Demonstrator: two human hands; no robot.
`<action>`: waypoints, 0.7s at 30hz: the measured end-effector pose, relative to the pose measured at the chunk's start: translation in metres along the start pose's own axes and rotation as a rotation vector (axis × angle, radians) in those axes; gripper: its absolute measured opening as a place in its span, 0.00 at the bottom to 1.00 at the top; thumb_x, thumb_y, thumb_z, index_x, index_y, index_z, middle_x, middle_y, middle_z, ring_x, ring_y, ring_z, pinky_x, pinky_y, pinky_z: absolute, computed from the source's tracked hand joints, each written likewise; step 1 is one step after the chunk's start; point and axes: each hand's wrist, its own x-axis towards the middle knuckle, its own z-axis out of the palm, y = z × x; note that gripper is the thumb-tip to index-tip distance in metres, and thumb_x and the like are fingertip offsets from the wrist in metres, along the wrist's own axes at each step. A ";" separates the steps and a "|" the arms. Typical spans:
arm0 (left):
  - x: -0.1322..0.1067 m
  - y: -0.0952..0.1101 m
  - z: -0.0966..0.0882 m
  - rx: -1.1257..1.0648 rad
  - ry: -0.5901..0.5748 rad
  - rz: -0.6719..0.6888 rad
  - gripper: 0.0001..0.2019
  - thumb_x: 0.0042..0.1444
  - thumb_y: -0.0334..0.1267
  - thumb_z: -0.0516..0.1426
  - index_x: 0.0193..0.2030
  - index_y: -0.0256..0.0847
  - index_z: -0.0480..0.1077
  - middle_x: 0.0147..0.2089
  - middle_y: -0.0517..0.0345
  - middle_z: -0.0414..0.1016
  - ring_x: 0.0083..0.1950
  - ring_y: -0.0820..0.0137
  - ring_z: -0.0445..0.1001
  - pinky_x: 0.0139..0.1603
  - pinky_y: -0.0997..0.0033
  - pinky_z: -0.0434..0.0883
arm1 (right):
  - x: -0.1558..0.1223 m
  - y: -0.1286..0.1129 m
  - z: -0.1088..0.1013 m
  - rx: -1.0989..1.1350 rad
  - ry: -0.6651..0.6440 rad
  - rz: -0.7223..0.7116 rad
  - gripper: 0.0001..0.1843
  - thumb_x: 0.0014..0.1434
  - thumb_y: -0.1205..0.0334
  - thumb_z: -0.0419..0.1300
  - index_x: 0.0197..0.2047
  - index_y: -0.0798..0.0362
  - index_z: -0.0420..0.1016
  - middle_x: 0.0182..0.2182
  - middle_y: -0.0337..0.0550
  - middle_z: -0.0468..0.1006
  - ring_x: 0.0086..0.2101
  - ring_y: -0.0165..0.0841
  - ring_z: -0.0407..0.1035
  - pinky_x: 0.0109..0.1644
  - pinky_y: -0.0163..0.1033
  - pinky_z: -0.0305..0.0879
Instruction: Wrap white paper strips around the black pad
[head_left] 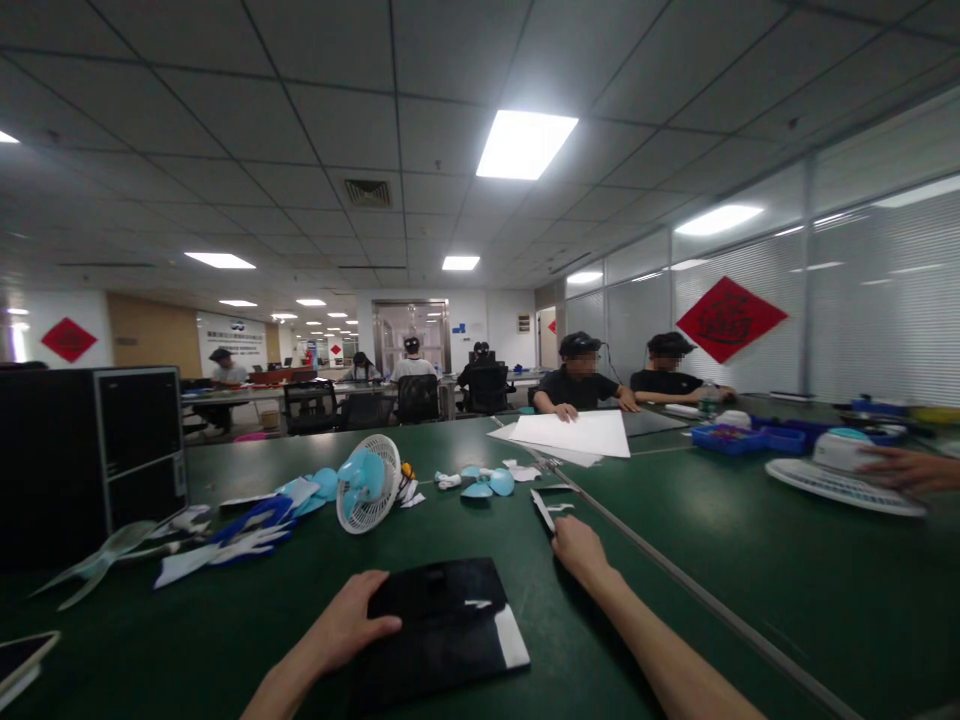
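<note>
A flat black panel (pixel 442 630) with a white strip at one corner lies on the green table (pixel 720 540) right in front of me. My left hand (pixel 352 620) rests on the panel's left edge, fingers curled over it. My right hand (pixel 577 550) reaches forward to a small white and dark tool-like piece (pixel 543 508); the fingers are bunched at its near end, and I cannot see what they hold. Beyond the panel lie a small white fan cage with blue blades (pixel 367 482) and loose blue and white fan parts (pixel 487 482).
A black computer case (pixel 97 455) stands at the left, with plastic blades and parts (pixel 225 535) beside it. A phone (pixel 22 655) sits at the near left edge. White sheets (pixel 577 435), blue trays (pixel 742 437), another person's hand (pixel 911 468) on a fan cage at right. Several people sit farther back.
</note>
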 end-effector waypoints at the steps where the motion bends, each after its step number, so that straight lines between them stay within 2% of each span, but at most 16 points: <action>1: 0.000 0.000 0.000 -0.006 -0.002 0.000 0.42 0.46 0.56 0.57 0.64 0.33 0.57 0.66 0.47 0.59 0.65 0.57 0.58 0.66 0.65 0.54 | 0.000 0.001 -0.001 0.005 0.003 0.003 0.13 0.56 0.71 0.51 0.36 0.60 0.77 0.40 0.57 0.78 0.41 0.41 0.74 0.41 0.38 0.63; 6: -0.001 0.002 -0.001 -0.027 -0.013 -0.023 0.42 0.46 0.56 0.57 0.65 0.33 0.56 0.67 0.47 0.58 0.66 0.58 0.58 0.66 0.65 0.55 | 0.001 0.011 -0.015 0.034 0.063 0.051 0.14 0.56 0.71 0.49 0.34 0.58 0.77 0.38 0.55 0.79 0.38 0.39 0.74 0.38 0.36 0.61; 10: -0.001 0.002 -0.001 -0.022 -0.003 -0.025 0.41 0.47 0.55 0.57 0.65 0.32 0.56 0.67 0.46 0.57 0.67 0.58 0.57 0.66 0.65 0.54 | -0.001 0.023 -0.037 0.051 0.172 0.084 0.17 0.59 0.68 0.45 0.35 0.58 0.76 0.36 0.54 0.77 0.37 0.37 0.72 0.38 0.36 0.60; 13: 0.000 0.000 0.001 -0.030 0.005 -0.021 0.41 0.48 0.54 0.57 0.65 0.32 0.56 0.67 0.45 0.57 0.67 0.58 0.56 0.67 0.64 0.54 | -0.006 0.020 -0.053 0.114 0.277 0.072 0.18 0.60 0.66 0.44 0.37 0.57 0.76 0.36 0.51 0.76 0.36 0.35 0.71 0.39 0.36 0.59; 17: 0.003 -0.006 0.004 -0.051 0.014 -0.006 0.41 0.48 0.55 0.57 0.65 0.32 0.56 0.68 0.44 0.55 0.68 0.57 0.55 0.67 0.62 0.53 | -0.016 -0.003 -0.070 0.511 0.414 -0.067 0.16 0.57 0.61 0.48 0.36 0.56 0.76 0.34 0.47 0.76 0.35 0.36 0.69 0.39 0.36 0.60; 19: 0.008 -0.011 0.002 -0.076 0.065 0.007 0.40 0.49 0.57 0.55 0.64 0.33 0.57 0.68 0.45 0.55 0.68 0.57 0.55 0.67 0.60 0.52 | -0.021 -0.016 -0.075 0.743 0.376 -0.144 0.15 0.56 0.57 0.50 0.34 0.56 0.76 0.30 0.44 0.76 0.32 0.36 0.67 0.37 0.36 0.60; 21: 0.014 -0.019 -0.003 -0.130 0.193 -0.001 0.38 0.52 0.59 0.50 0.63 0.33 0.59 0.67 0.45 0.57 0.68 0.58 0.54 0.68 0.58 0.51 | -0.025 -0.028 -0.077 0.979 0.260 -0.196 0.14 0.54 0.54 0.53 0.29 0.56 0.74 0.25 0.41 0.73 0.29 0.34 0.65 0.33 0.35 0.58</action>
